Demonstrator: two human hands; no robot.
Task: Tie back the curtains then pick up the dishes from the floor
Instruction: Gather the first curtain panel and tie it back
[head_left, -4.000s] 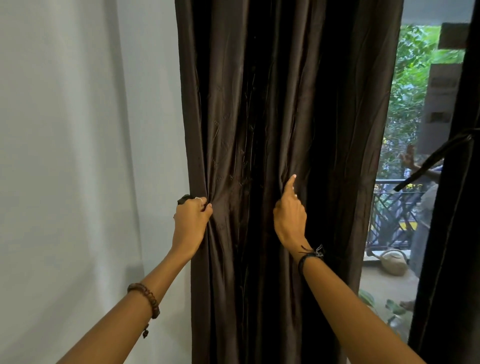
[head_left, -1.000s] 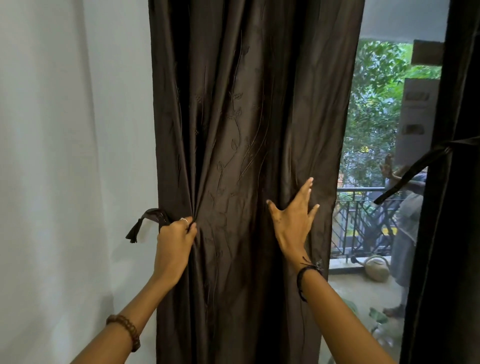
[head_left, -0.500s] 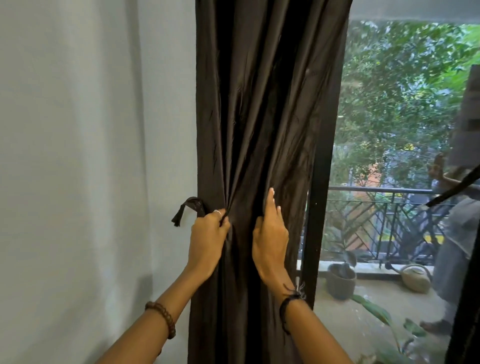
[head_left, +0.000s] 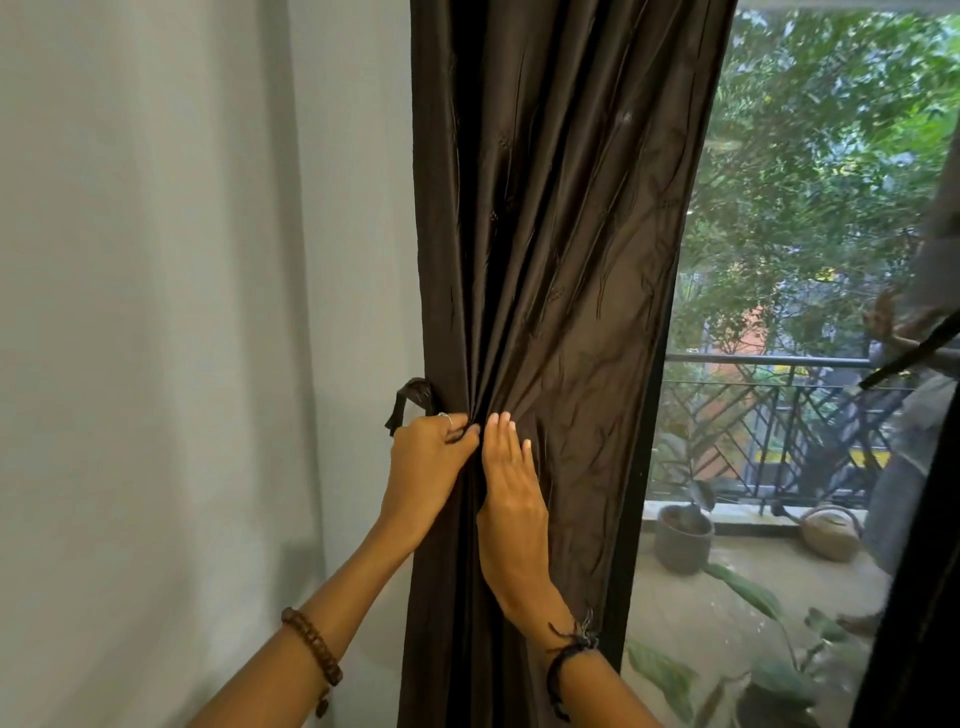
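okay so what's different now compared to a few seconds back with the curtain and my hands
The right hand has slid left across the dark curtain, sweeping the fabric into a tighter bunch beside the left hand, uncovering more window. The left hand still pinches the gathered folds by the tie-back strap, which is not yet wrapped around.
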